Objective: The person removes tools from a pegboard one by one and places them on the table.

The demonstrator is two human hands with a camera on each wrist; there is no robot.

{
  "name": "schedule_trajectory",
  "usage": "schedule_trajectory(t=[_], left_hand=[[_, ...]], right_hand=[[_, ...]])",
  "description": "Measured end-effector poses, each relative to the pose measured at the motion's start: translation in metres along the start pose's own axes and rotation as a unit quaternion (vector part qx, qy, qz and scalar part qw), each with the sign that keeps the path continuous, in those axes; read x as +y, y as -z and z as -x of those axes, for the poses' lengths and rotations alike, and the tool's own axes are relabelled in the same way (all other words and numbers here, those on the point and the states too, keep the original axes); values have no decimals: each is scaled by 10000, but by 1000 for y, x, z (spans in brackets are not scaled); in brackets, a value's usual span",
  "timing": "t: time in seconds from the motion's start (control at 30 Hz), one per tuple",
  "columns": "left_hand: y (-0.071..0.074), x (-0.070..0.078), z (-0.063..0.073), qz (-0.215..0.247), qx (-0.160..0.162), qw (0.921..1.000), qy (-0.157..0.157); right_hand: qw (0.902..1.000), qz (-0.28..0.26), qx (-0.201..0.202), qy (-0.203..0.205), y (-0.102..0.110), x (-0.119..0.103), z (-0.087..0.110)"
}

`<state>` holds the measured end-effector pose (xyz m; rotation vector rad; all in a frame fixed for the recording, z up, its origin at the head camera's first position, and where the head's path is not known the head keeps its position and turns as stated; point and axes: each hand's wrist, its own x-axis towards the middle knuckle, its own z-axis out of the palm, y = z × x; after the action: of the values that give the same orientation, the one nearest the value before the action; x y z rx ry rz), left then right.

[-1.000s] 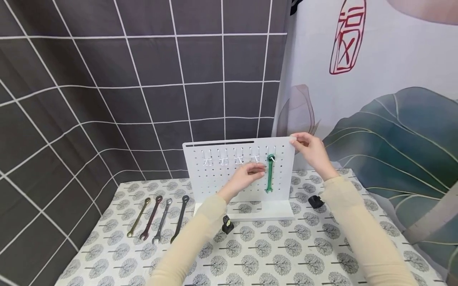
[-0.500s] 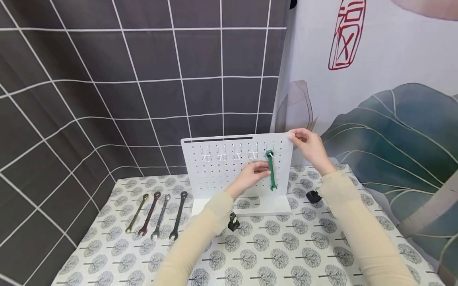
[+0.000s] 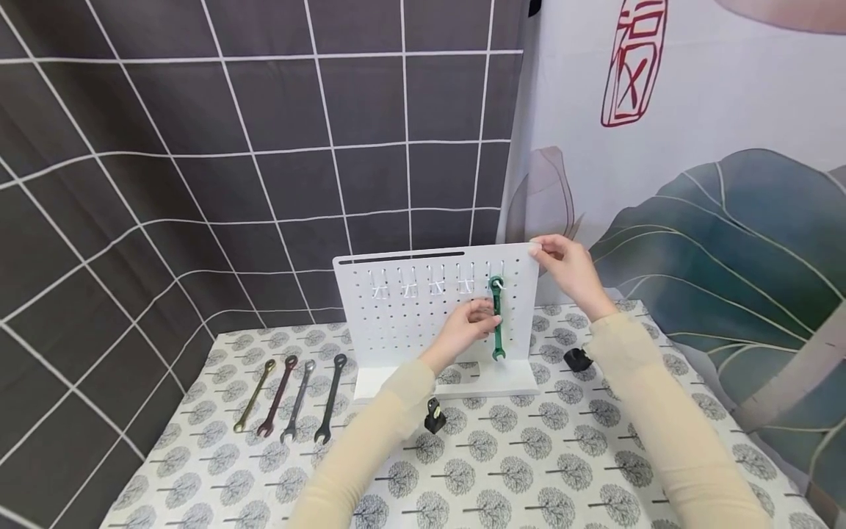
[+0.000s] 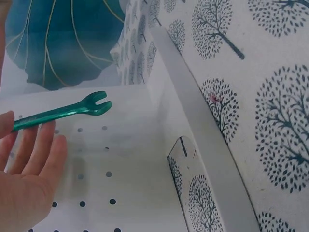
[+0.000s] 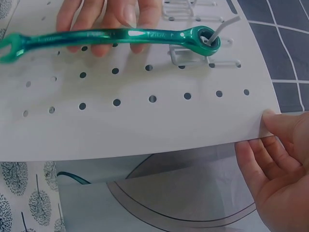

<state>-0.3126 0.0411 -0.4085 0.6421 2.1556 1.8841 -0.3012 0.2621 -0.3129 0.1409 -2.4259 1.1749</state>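
A green combination wrench [image 3: 497,323] hangs by its ring end from the rightmost hook of a white pegboard [image 3: 416,353], open end down. My left hand [image 3: 463,327] is at the wrench's middle. In the left wrist view its fingers [image 4: 43,145] lie behind the shaft, with the thumb on the other side. The right wrist view shows the ring [image 5: 205,40] around the hook's prong. My right hand [image 3: 568,268] pinches the board's upper right corner between thumb and fingers.
Four-sided hooks aside, several bare white hooks [image 3: 438,281] line the board left of the wrench. Several wrenches, including a gold one [image 3: 254,397] and a black one [image 3: 330,400], lie on the tree-print tablecloth [image 3: 489,485]. A dark grid curtain [image 3: 277,184] stands behind.
The green wrench swung aside, its lower end to the right, and now hangs nearly straight down. My left hand moved right onto it. My right hand stays at the board's corner.
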Motion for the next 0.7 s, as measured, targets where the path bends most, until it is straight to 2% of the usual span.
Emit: schedule_trajectory(t=[0.2,0.47,0.7], left_hand=[[-4,0,3,68,177,9998,-62],[-6,0,3,316,193,9993,-24],[-6,4,10,314,123,9993,-131]], right_hand=[[10000,-9,-16,-23,1,0,1],[10000,9,-26,-56,3,0,1],[10000,-40,-76,-39,2,-3,1]])
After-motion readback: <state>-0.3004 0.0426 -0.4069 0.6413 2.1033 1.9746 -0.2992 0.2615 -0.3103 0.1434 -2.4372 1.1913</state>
